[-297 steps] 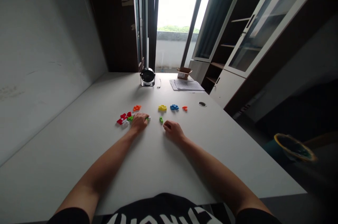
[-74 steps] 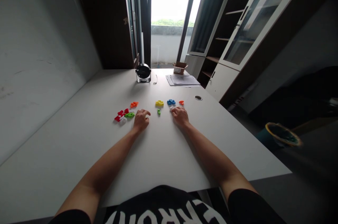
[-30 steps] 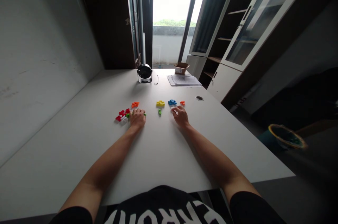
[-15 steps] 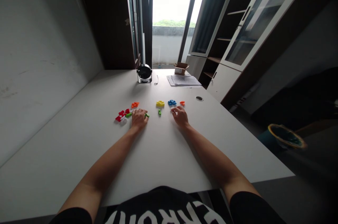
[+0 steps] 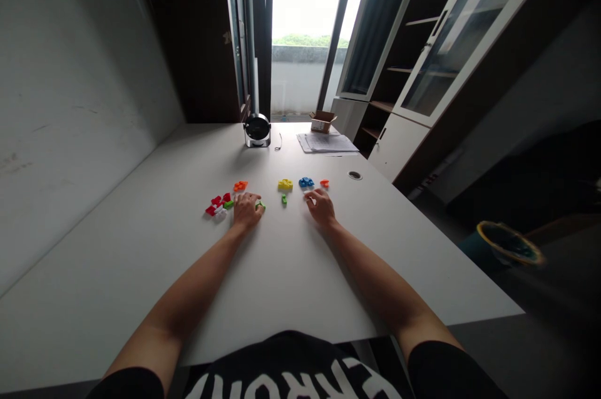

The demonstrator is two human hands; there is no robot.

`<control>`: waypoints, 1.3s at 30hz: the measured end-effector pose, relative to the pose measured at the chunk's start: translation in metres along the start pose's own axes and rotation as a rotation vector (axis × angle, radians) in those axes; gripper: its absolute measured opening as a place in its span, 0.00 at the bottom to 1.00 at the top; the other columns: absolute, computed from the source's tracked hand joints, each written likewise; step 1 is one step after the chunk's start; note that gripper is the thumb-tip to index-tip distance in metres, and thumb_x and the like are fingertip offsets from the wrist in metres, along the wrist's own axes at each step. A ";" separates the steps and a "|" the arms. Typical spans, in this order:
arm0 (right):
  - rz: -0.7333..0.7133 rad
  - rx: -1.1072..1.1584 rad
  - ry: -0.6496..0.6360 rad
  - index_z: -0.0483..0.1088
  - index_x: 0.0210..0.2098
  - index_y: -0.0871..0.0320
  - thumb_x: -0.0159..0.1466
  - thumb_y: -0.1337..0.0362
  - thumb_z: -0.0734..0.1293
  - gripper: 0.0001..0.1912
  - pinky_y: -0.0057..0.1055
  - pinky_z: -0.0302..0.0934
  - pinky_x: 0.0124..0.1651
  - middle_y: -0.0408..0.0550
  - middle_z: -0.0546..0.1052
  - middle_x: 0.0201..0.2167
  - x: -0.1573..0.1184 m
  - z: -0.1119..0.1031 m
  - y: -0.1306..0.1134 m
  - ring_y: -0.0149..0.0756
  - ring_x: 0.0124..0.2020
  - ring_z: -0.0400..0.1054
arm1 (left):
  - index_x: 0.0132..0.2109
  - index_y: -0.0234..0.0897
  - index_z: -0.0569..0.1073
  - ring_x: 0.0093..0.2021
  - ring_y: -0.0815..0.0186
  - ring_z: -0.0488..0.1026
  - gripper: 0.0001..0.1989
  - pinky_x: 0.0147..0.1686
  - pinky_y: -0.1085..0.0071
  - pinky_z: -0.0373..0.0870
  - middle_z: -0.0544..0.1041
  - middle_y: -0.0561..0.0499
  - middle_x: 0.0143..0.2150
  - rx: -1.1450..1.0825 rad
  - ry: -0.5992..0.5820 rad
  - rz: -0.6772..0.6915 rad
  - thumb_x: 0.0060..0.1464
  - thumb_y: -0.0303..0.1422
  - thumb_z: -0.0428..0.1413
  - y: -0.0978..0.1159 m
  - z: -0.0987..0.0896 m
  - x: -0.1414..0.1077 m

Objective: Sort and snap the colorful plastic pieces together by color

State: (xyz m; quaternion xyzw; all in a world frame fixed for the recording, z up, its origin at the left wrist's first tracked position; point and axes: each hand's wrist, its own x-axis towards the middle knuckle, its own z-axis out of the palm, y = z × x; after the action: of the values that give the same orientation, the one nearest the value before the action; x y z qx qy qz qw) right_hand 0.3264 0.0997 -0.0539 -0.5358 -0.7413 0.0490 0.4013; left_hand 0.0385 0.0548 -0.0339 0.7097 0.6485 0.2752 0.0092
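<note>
Small coloured plastic pieces lie on the white table. My left hand (image 5: pixel 246 211) rests palm down at the left group, its fingers curled around a green piece (image 5: pixel 261 205) that shows by the thumb. Beside it are red pieces (image 5: pixel 216 201), white pieces (image 5: pixel 220 212), another green piece (image 5: pixel 228 205) and an orange cluster (image 5: pixel 241 186). My right hand (image 5: pixel 322 207) pinches a white piece (image 5: pixel 307 194), mostly covered by the fingers. Just beyond are a blue cluster (image 5: pixel 306 182) and an orange-red piece (image 5: pixel 324 183). Between my hands sit a yellow cluster (image 5: pixel 285 184) and a lone green piece (image 5: pixel 284 199).
Farther back on the table (image 5: pixel 282 274) stand a round black device (image 5: pixel 257 128) on a silver bracket, a thin cord (image 5: pixel 278 143), papers (image 5: pixel 328 143) and a small open cardboard box (image 5: pixel 322 122). A cable hole (image 5: pixel 355 175) lies right. A bin (image 5: pixel 509 243) stands beyond the table's right edge.
My left hand has shifted very slightly, with its fingers moved a little over the green piece. My right hand and the other pieces stay in place.
</note>
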 end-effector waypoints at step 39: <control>0.005 0.019 -0.038 0.77 0.37 0.54 0.63 0.69 0.63 0.10 0.34 0.64 0.43 0.48 0.75 0.39 -0.001 -0.001 -0.002 0.38 0.36 0.68 | 0.49 0.40 0.76 0.54 0.58 0.73 0.12 0.55 0.63 0.69 0.76 0.45 0.54 -0.088 0.004 0.045 0.63 0.30 0.50 -0.015 -0.004 0.007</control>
State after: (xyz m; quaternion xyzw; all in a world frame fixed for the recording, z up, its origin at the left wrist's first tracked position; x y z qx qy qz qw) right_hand 0.3251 0.0977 -0.0528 -0.5328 -0.7470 0.0670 0.3920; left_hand 0.0236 0.0620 -0.0338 0.7226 0.6194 0.3051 0.0329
